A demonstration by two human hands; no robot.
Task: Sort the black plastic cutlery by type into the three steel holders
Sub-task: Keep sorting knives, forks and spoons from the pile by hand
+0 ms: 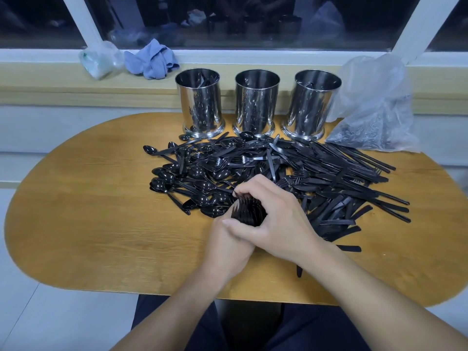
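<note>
A big heap of black plastic cutlery [273, 171] covers the middle of the wooden table [101, 211]: spoons on the left, forks in the centre, knives to the right. Three steel holders stand in a row behind it, left [200, 102], middle [255, 102] and right [311, 105]; a few black pieces show inside the left and right ones. At the heap's near edge my left hand [228, 247] grips a stacked bundle of black cutlery [249, 211] from below. My right hand [276, 219] curls over the bundle's top, its fingers on the stack's upper end.
A clear plastic bag [374, 107] holding more black cutlery lies at the table's back right. On the window ledge sit a blue cloth [152, 60] and a crumpled clear bag [100, 59]. A lone black piece [299, 271] lies near the front edge under my right forearm.
</note>
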